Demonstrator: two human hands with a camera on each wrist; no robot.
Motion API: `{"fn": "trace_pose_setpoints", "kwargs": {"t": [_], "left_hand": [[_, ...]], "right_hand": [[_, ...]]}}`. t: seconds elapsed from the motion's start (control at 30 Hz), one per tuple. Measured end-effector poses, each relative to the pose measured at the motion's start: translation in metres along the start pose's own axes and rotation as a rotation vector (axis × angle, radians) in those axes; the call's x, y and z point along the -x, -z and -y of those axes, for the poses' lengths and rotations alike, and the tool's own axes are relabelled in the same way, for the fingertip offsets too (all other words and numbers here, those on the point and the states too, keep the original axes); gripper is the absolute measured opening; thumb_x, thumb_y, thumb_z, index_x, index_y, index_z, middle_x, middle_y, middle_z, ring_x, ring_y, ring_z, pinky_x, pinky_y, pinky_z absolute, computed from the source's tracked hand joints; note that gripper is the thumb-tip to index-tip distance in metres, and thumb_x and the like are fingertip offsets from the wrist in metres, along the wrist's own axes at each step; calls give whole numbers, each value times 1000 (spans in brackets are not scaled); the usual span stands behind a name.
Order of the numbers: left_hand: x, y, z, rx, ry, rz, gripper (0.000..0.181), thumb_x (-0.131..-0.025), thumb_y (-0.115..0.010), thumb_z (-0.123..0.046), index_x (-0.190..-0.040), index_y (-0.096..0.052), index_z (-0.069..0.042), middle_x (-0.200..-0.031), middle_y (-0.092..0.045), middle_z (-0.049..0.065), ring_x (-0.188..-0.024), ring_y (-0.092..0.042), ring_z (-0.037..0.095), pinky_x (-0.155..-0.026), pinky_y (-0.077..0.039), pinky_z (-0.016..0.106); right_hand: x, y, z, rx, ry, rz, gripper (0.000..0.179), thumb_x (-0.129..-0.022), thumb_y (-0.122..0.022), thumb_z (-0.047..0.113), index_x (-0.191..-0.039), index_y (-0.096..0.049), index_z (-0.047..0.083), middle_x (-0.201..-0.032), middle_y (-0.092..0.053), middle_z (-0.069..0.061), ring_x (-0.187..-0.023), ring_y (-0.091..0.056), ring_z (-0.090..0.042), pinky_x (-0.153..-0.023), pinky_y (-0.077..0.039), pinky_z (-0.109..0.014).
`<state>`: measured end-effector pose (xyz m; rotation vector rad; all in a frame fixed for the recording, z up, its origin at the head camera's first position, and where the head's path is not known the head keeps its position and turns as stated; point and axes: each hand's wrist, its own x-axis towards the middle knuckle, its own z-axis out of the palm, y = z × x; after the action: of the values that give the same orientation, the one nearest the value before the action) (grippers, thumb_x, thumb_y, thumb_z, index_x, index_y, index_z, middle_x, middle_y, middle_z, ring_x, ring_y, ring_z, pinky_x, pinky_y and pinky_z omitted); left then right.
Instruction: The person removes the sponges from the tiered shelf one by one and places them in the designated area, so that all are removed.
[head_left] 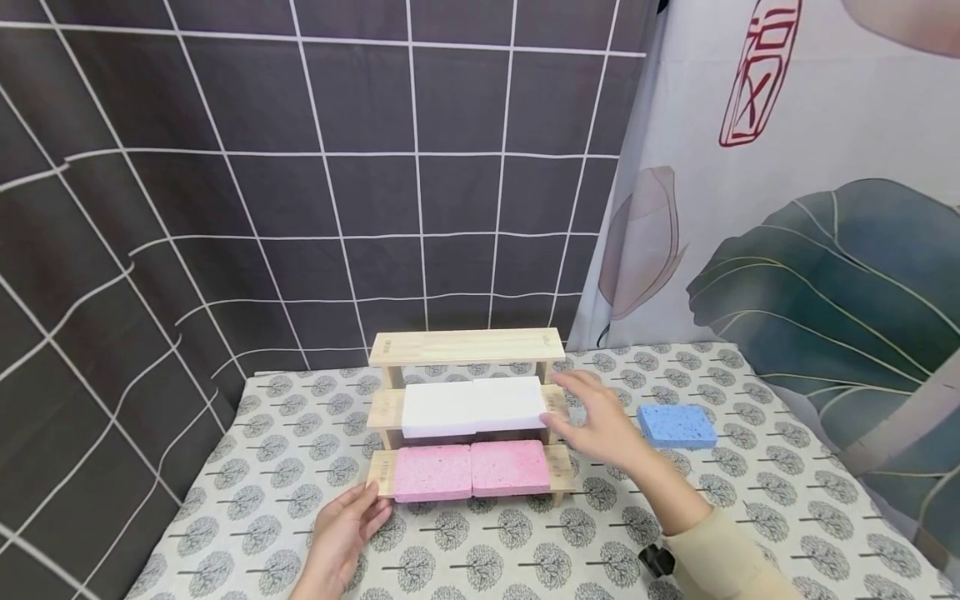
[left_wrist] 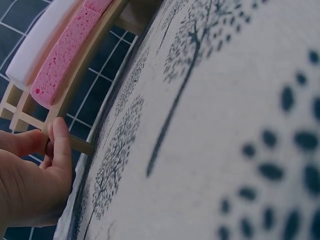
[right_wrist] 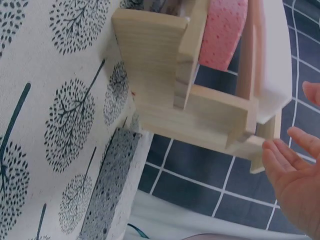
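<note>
A three-step wooden rack (head_left: 465, 346) stands on the table. Two pink sponges (head_left: 510, 467) lie side by side on its lowest step, and two white sponges (head_left: 438, 406) on the middle one. With thumb and fingers, my left hand (head_left: 347, 525) pinches the left end of the lowest step; the left wrist view shows this grip (left_wrist: 37, 175). Beside the right end of the white sponges is my right hand (head_left: 603, 421), its fingers spread and holding nothing. Its palm (right_wrist: 295, 190) shows beyond the rack's side in the right wrist view.
A blue sponge (head_left: 677, 426) lies on the table to the right of the rack. The tablecloth (head_left: 277, 475) has a tree print. Behind stand a dark grid-patterned curtain (head_left: 367, 192) and a pale leaf-patterned curtain (head_left: 697, 125). The rack's top step is bare.
</note>
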<state>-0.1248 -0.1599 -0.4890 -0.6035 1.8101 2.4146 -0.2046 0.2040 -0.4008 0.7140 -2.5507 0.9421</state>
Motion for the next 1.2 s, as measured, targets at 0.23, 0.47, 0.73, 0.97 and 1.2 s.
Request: {"fn": "trace_pose_setpoints", "kwargs": {"t": [0.23, 0.47, 0.73, 0.97, 1.2], "left_hand": [[-1, -1, -1, -3, 1, -5, 50, -104, -58, -14, -140, -39, 16, -94, -64, 6, -85, -66, 10, -87, -62, 23], [-1, -2, -3, -8, 1, -5, 51, -104, -58, -14, -140, -39, 16, -95, -64, 7, -86, -65, 10, -87, -62, 23], [0, -1, -2, 1, 8, -4, 50, -104, -57, -14, -139, -39, 16, -94, -64, 7, -85, -65, 10, -87, -62, 23], [3, 0, -1, 1, 19, -5, 49, -104, -56, -13, -139, -39, 16, -94, -63, 7, -84, -64, 10, -86, -62, 23], [1, 0, -2, 9, 7, 1, 50, -104, -58, -14, -139, -39, 16, -94, -64, 7, -85, -65, 10, -87, -62, 23]], "right_hand": [[-5, -8, 7, 50, 12, 0, 62, -84, -82, 28, -136, -59, 2, -143, -54, -21, -127, -53, -46, -104, -42, -74], [-10, -12, 8, 86, 56, 12, 66, -85, -81, 31, -135, -57, -5, -141, -52, -29, -124, -54, -50, -104, -46, -68], [-13, -20, 9, 84, 42, 26, 71, -83, -84, 31, -137, -55, -6, -142, -49, -33, -127, -51, -53, -108, -43, -66], [-15, -25, 10, 69, 27, 48, 76, -79, -87, 36, -137, -56, -2, -141, -52, -29, -131, -48, -51, -109, -41, -66], [-17, -26, 8, 84, 3, 64, 80, -78, -88, 36, -139, -54, -2, -141, -53, -27, -131, -50, -49, -112, -41, -62]]}}
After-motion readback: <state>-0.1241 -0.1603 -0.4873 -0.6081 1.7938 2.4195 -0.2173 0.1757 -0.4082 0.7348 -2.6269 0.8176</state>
